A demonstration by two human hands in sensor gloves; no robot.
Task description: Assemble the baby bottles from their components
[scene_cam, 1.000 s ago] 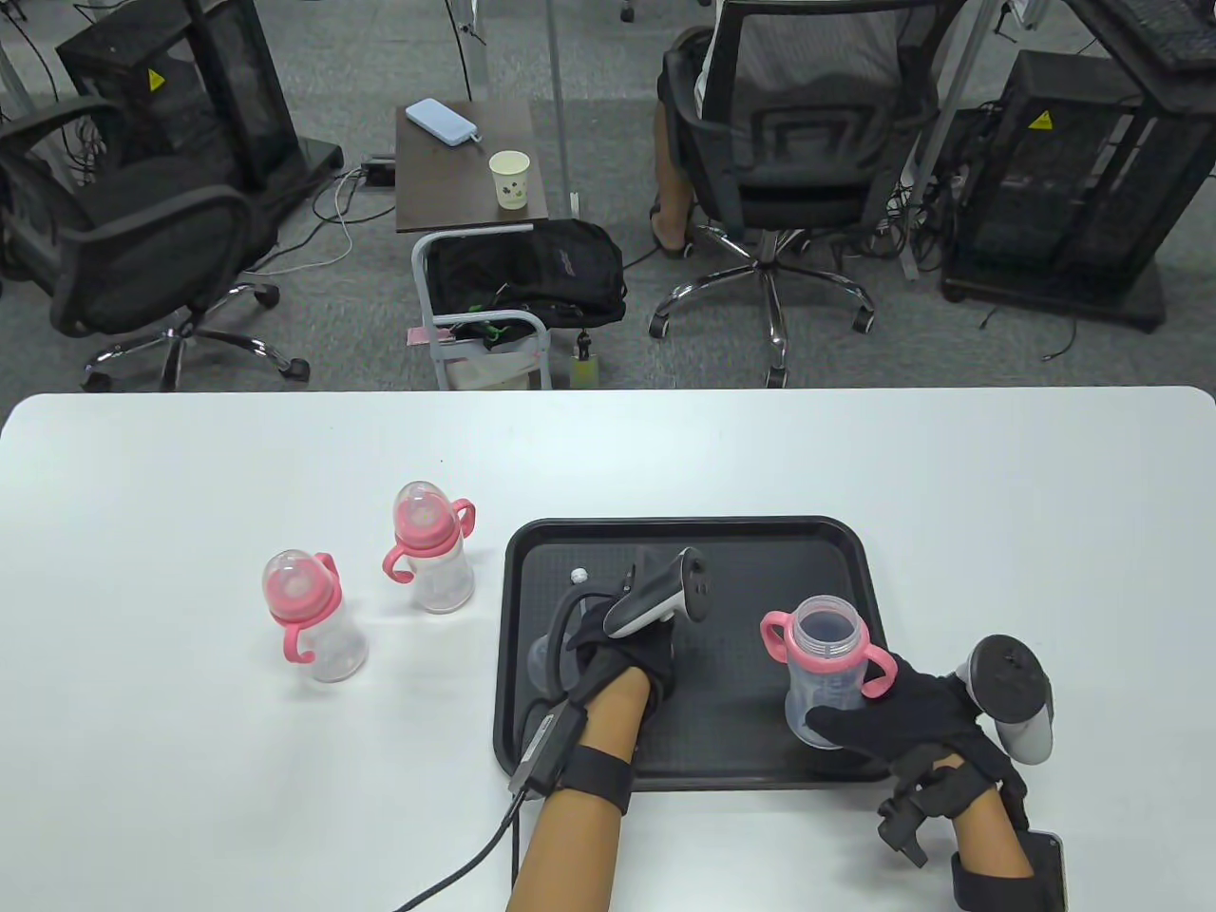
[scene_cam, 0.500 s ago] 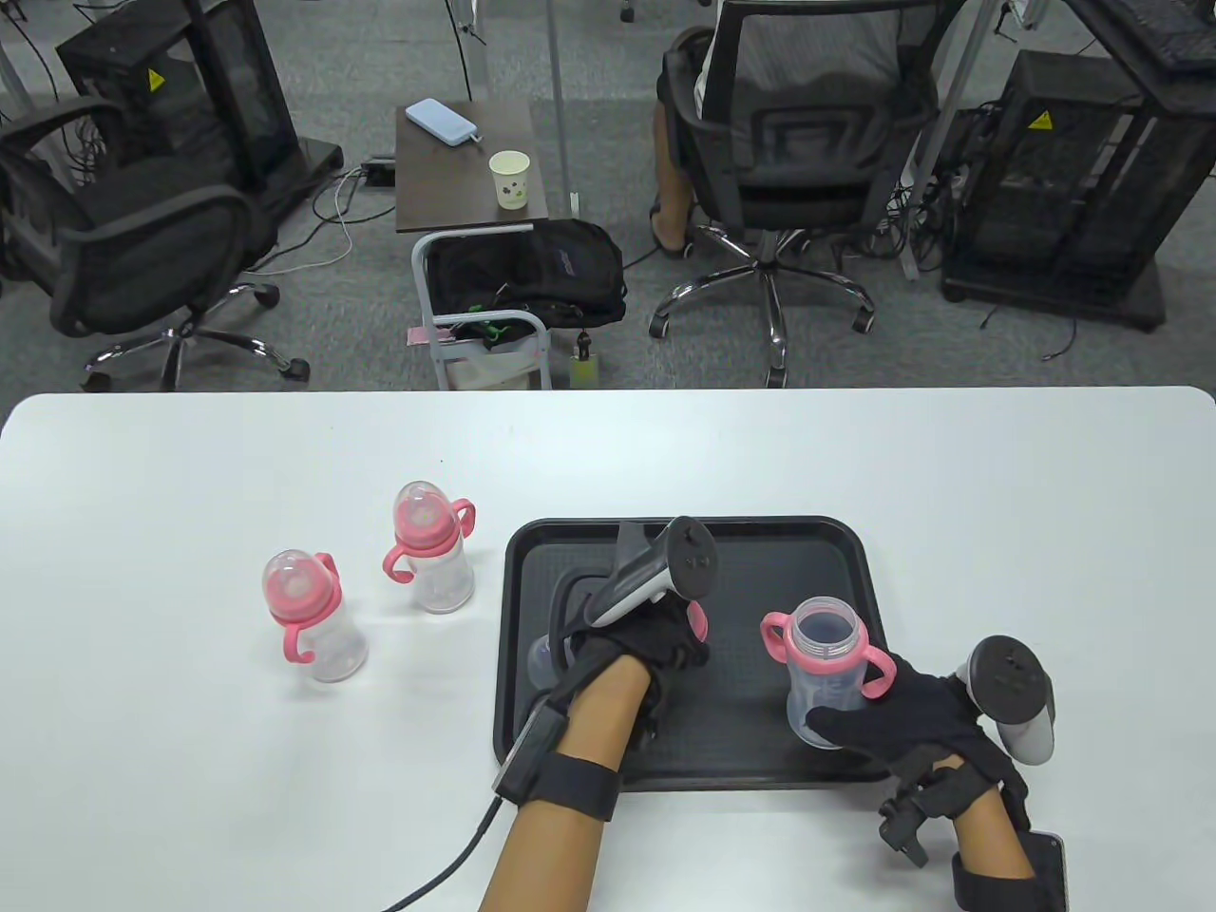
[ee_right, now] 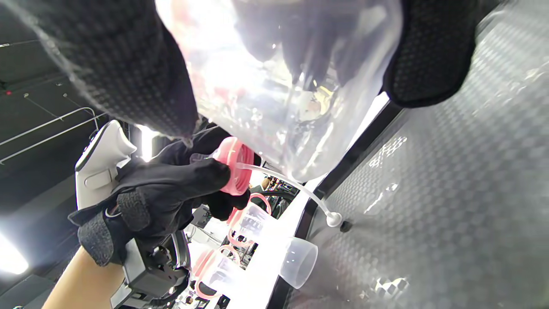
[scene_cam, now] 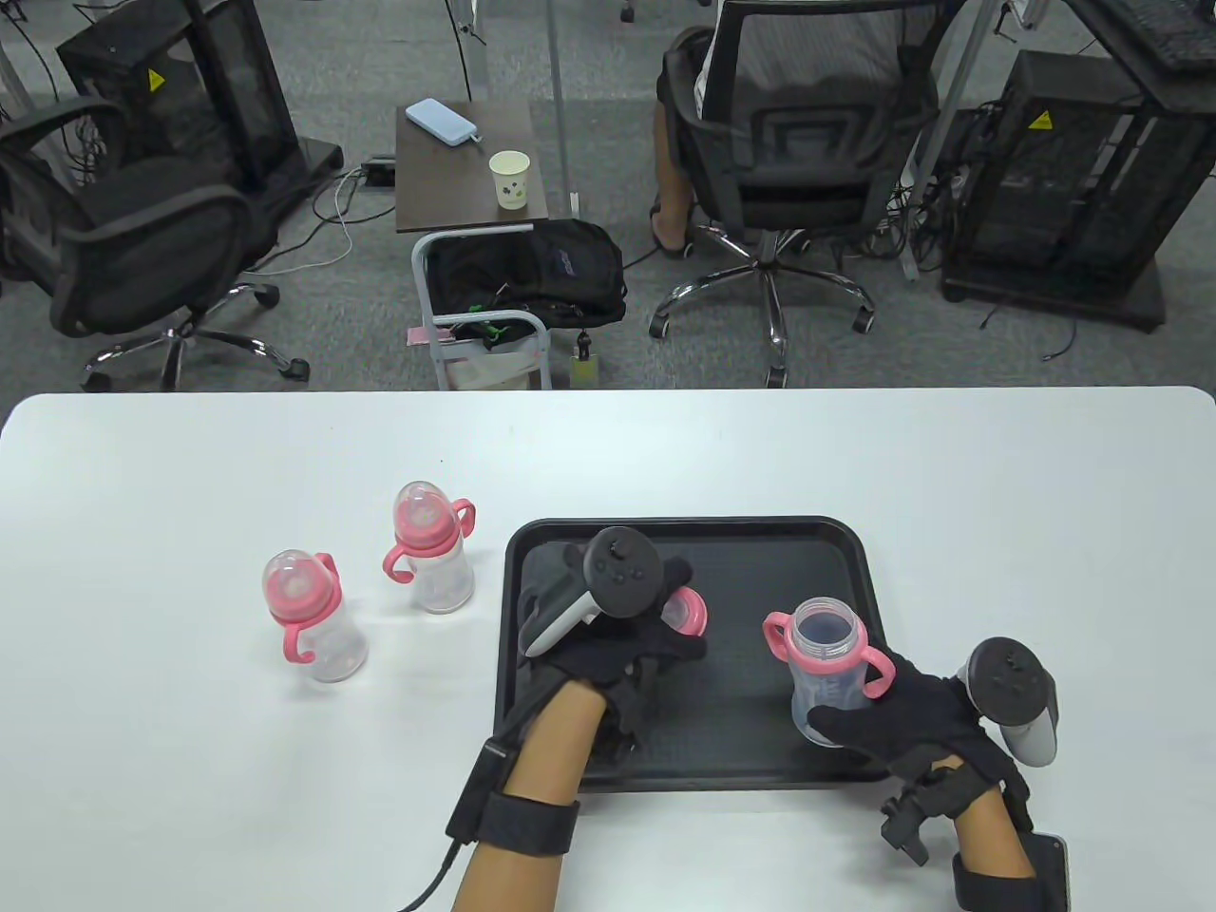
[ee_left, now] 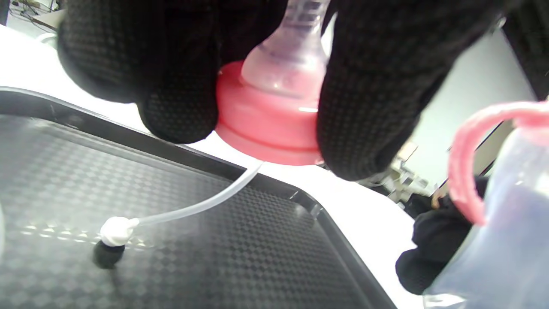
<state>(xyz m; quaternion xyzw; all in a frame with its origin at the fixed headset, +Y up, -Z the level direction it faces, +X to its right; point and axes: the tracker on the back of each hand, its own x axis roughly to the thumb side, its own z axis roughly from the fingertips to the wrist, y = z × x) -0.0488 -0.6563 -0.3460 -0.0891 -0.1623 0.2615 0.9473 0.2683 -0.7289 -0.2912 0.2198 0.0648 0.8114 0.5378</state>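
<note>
My left hand (scene_cam: 632,632) holds a pink screw ring with a clear teat (ee_left: 274,107) over the black tray (scene_cam: 769,541); a thin straw tube with a white tip (ee_left: 118,227) hangs from it down to the tray. The ring also shows in the table view (scene_cam: 686,611) and the right wrist view (ee_right: 233,165). My right hand (scene_cam: 893,712) grips an open clear bottle with a pink handled collar (scene_cam: 828,665), upright at the tray's right. The bottle's base fills the right wrist view (ee_right: 283,86).
Two assembled bottles with clear caps stand on the white table left of the tray (scene_cam: 312,617) (scene_cam: 432,560). A loose clear cap (ee_right: 298,262) lies at the tray's left edge. Office chairs and a small side table stand beyond the table's far edge.
My left hand has lifted the pink ring with teat off the tray and turned over, tracker now facing up. My right hand and the open bottle have stayed in place.
</note>
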